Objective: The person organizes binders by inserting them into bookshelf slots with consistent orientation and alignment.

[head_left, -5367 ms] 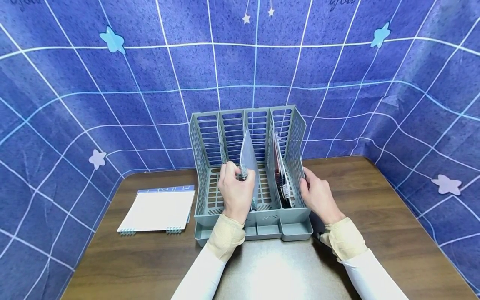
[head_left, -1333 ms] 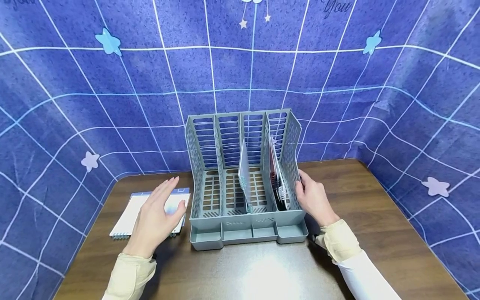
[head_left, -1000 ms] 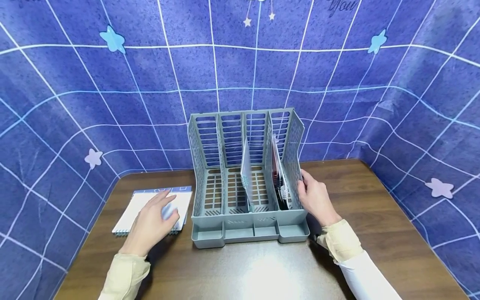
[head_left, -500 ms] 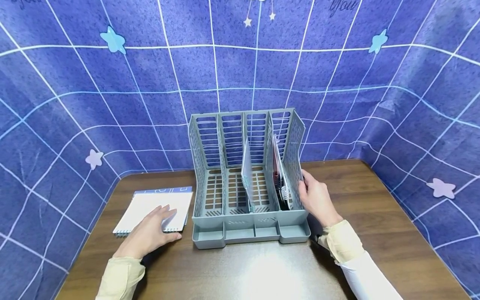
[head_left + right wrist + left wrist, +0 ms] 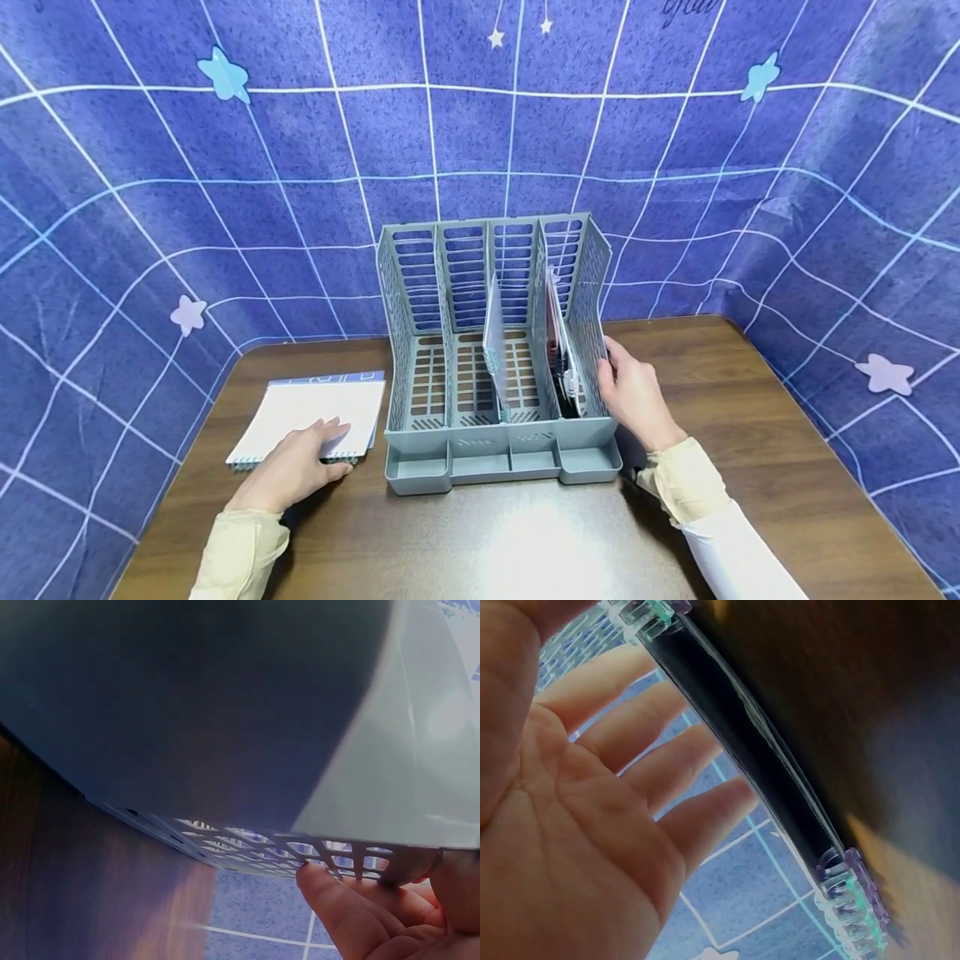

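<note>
The left hand [image 5: 288,471] lies with loose, spread fingers over the near edge of a white-paged spiral notebook [image 5: 300,408], its thumb just beside this edge; it looks released, not gripping. The notebook lies flat on the brown wood-grain tabletop [image 5: 720,375], and a blue printed cover [image 5: 363,377] shows beneath it toward twelve o'clock.

I judge it light, with soft pages that bend easily, and the smooth layers may slide on each other. The best hold is probably in the middle of the near edge, between the two groups of clear, teal-tinted coils [image 5: 853,919], thumb below and fingers above; the coils seem thin, so better not to squeeze them.

Farther out, at two o'clock from this hand, a grey plastic four-slot file rack [image 5: 480,441] holds a thin pale notebook [image 5: 493,337], leaning slightly. The right hand [image 5: 641,400] touches the rack's outer wall at three o'clock; whether it grips there, I cannot tell.
</note>
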A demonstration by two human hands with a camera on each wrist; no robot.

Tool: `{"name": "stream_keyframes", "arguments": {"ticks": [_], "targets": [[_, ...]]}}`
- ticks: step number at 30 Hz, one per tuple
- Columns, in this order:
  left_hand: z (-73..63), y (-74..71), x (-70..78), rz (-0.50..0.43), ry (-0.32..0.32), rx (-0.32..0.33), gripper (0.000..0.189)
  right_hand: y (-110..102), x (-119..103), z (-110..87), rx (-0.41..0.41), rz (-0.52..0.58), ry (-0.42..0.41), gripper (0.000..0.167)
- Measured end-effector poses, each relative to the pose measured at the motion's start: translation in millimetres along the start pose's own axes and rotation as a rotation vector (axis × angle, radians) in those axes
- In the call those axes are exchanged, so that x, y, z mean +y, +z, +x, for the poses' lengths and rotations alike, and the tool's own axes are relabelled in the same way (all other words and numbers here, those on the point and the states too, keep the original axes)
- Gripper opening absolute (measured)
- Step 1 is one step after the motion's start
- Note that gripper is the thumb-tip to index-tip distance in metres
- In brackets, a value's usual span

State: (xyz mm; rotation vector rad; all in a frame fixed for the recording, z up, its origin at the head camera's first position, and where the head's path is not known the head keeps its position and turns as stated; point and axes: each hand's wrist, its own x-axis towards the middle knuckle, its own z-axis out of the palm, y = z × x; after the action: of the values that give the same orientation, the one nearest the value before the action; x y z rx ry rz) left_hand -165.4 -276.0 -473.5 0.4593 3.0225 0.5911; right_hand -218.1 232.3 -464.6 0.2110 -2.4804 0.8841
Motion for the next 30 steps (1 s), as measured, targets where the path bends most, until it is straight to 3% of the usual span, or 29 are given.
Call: {"name": "stream_keyframes", "arguments": {"ticks": [7,13,19,30], "targets": [[1.0,-3.8,1.4,-0.005,0.002,-0.021,0.052,1,0,-1.1,0.008,0.000,-0.012,0.039],[3.4,-9.3,2.9,0.012,0.036,0.009,0.033,0,1,0.7,0.005,-0.002,-0.001,0.040],[2.6,-15.5,7.1,0.002,-0.011,0.015,0.024,0,1,1.3,-0.005,-0.005,0.004,0.039],[2.5,-25.6,10.6,0.053,0.029,0.196,0.017,0,-1,1.6,-0.015,0.000,0.016,0.039]]}}
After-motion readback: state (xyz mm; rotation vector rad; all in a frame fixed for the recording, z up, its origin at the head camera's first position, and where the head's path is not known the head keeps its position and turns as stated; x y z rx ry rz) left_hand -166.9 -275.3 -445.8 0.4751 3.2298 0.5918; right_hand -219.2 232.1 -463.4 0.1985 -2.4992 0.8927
